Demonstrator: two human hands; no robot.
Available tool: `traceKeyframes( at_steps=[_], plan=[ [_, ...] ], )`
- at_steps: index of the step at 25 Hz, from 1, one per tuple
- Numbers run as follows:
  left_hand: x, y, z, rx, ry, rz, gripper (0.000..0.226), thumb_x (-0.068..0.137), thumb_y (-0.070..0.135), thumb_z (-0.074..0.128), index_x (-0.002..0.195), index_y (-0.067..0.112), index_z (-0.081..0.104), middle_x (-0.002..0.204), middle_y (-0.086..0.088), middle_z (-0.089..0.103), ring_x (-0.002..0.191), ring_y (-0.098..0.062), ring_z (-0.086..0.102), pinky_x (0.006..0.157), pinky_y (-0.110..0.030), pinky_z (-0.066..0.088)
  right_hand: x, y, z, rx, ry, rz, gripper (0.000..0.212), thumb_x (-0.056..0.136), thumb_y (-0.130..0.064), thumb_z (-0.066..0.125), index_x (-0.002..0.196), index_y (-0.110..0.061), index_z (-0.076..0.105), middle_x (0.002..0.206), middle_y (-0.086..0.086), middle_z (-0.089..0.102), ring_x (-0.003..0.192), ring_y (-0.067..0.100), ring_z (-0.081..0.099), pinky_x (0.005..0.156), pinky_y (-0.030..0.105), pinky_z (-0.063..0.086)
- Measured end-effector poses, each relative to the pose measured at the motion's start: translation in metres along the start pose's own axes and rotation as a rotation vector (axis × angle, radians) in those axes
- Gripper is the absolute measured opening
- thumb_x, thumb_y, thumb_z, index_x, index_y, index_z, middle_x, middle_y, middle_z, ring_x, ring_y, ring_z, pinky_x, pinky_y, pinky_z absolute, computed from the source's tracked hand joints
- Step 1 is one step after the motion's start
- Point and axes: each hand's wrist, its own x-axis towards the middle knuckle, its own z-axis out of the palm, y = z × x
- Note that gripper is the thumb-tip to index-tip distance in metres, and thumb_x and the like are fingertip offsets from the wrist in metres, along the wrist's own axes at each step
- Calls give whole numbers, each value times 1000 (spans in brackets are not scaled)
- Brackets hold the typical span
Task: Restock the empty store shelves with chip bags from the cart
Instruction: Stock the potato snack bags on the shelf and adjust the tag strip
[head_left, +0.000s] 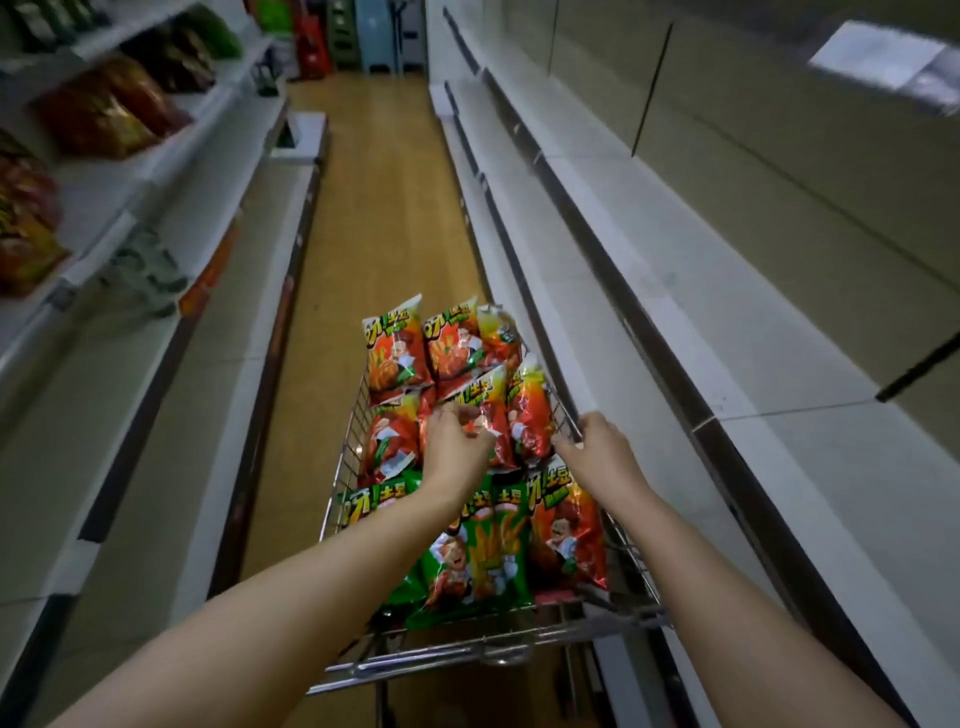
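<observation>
Chip bags (397, 358) fill the cart (467, 649), red ones beyond the hands and a few green bags (467, 566) nearer the person, under the forearms. The left grip (457, 441) is closed down on a red bag (491, 400) in the middle of the load, fingers and thumb pinching the crinkled end nearest the person; the bag lies among its neighbours and does not look lifted yet. Just to the right of it, the right grip (597, 447) curls over the wire rim on the cart's right side, apparently steadying it.

Further right of that hand, and running ahead of it down the aisle, stand the empty shelves (649, 270). Off to the left of the left grip the opposite shelves (104, 114) already carry blurred packets.

To my eye this is the picking-up step, with restocking barely begun. The next move calls for drawing the pinched bag up clear of the pile without dragging others along, then carrying it across, past the right grip, to a bare shelf.
</observation>
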Motion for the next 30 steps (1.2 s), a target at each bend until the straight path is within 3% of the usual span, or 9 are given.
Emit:
traceKeyframes(
  at_steps=[2, 6, 9, 12, 16, 19, 21, 25, 30],
  plan=[
    [15, -20, 12, -1, -30, -69, 27, 90, 12, 54, 116, 13, 48, 124, -11, 48, 70, -10, 50, 57, -23, 42, 14, 24, 20, -25, -112, 150, 46, 92, -29, 56, 126, 0, 45, 123, 16, 55, 110, 29, 54, 73, 24, 36],
    [37, -47, 36, -16, -65, -177, 29, 88, 13, 56, 117, 11, 50, 125, -13, 49, 97, -23, 54, 82, -31, 48, 41, 65, 62, -98, -220, 285, 67, 83, -33, 66, 137, -6, 38, 130, 15, 54, 115, 29, 53, 77, 24, 40],
    [44, -62, 50, -24, -105, -252, 26, 88, 11, 56, 112, 11, 50, 124, -13, 50, 93, -22, 55, 71, -27, 49, 52, 85, 84, -108, -287, 478, 84, 78, -35, 73, 141, -3, 27, 141, 20, 37, 126, 33, 43, 99, 36, 40],
    [42, -75, 55, -18, -145, -325, 26, 88, 11, 56, 113, 11, 48, 125, -13, 47, 91, -26, 58, 79, -39, 54, 52, 89, 101, -89, -240, 607, 84, 78, -25, 75, 139, -2, 21, 140, 22, 35, 126, 36, 42, 99, 40, 39],
    [36, -82, 55, -5, -166, -367, 33, 89, 12, 56, 120, 9, 47, 128, -13, 46, 96, -25, 59, 80, -36, 51, 46, 94, 112, -231, -150, 520, 58, 83, -25, 69, 125, -2, 38, 125, 19, 55, 113, 35, 55, 88, 39, 45],
    [29, -79, 56, 48, -195, -361, 36, 90, 14, 55, 124, 8, 45, 130, -12, 46, 87, -18, 53, 76, -32, 46, 40, 89, 99, -323, -96, 390, 32, 91, -20, 57, 117, -5, 47, 118, 16, 61, 108, 33, 58, 82, 36, 45],
    [24, -74, 57, 65, -216, -350, 40, 90, 17, 56, 127, 7, 44, 129, -13, 48, 86, -18, 52, 80, -34, 47, 33, 80, 85, -364, -73, 299, 33, 91, -22, 57, 118, -6, 49, 117, 15, 61, 107, 33, 58, 82, 34, 45],
    [8, -57, 58, 105, -240, -278, 51, 90, 21, 58, 135, 6, 39, 134, -14, 46, 102, -24, 53, 83, -32, 45, 13, 60, 42, -381, -13, 232, 33, 90, -27, 56, 116, -8, 53, 113, 14, 62, 103, 32, 59, 76, 32, 45],
    [-25, -19, 54, 16, -259, -143, 66, 90, 40, 58, 142, 8, 34, 140, -12, 44, 124, -28, 48, 100, -36, 43, -31, 41, -23, -191, 111, 159, 25, 88, -30, 58, 106, -14, 62, 102, 8, 67, 92, 27, 61, 68, 27, 41]
  ],
)
